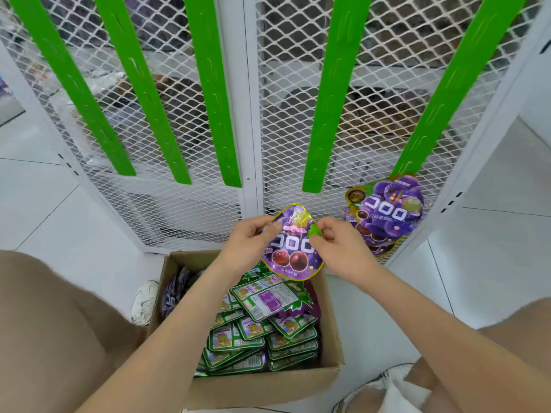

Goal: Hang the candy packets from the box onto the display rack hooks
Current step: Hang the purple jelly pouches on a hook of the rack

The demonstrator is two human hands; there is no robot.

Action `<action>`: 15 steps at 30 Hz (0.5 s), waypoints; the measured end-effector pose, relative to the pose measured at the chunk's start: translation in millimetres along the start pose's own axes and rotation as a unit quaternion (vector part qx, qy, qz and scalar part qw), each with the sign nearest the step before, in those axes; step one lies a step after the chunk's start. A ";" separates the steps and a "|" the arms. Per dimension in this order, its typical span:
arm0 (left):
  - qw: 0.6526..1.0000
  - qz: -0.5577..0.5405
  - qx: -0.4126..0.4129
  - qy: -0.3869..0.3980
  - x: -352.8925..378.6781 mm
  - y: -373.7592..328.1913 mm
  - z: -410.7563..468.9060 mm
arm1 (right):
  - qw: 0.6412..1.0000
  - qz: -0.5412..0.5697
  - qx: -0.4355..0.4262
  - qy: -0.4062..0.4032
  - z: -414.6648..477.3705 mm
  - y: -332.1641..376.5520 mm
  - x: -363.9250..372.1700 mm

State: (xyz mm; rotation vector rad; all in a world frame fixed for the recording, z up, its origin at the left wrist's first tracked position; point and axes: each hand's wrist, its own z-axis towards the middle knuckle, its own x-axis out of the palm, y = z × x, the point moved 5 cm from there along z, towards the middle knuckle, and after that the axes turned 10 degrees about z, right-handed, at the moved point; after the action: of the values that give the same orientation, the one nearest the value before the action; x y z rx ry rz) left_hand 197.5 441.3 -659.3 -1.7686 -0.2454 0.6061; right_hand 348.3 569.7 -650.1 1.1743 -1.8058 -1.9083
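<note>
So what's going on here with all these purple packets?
A person is stocking a white mesh display rack. The left hand and right hand together hold one purple grape candy packet above an open cardboard box full of more packets. A few hung packets sit at the foot of the rightmost green strip; the other green strips look bare.
</note>
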 end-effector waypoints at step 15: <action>0.976 0.147 0.161 -0.014 100.9 -130.8 36.5 | 0.946 0.108 -0.085 -0.295 -12.2 36.1 -137.1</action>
State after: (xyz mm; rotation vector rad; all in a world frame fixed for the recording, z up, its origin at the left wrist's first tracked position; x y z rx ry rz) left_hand 282.6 556.5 -569.3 -1.4910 0.0966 0.8325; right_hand 432.4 646.9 -565.0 0.3370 -1.8777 -2.3794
